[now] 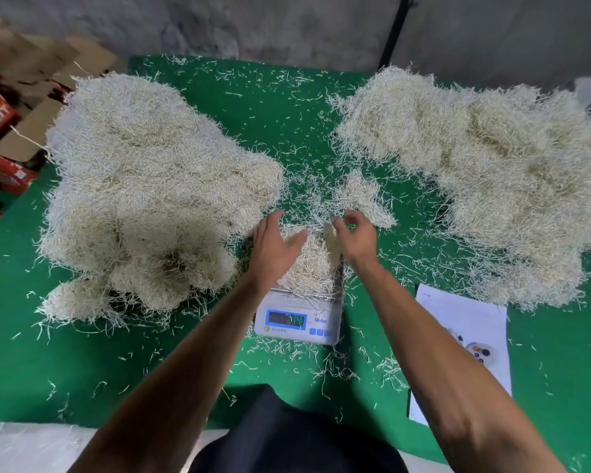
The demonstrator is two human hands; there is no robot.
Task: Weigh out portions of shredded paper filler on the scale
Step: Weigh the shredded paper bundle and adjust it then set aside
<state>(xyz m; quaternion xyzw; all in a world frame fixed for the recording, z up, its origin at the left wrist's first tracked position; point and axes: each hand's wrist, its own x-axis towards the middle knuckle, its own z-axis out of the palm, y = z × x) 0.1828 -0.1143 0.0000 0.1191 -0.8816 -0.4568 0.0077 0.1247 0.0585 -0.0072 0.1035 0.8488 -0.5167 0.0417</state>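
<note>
Both hands (273, 240) cup filler (311, 261) on scale (297, 319), green table (287, 107)

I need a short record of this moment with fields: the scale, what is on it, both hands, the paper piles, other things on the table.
scale: white digital scale on the green table cover, display lit, digits unclear
load: portion of shredded paper on the scale's platform
left hand: left hand open, fingers on the portion
right hand: right hand fingers curled at the portion's right edge; grip unclear
piles: left pile, right pile
other: white sheet right of the scale; cardboard boxes at far left
</note>
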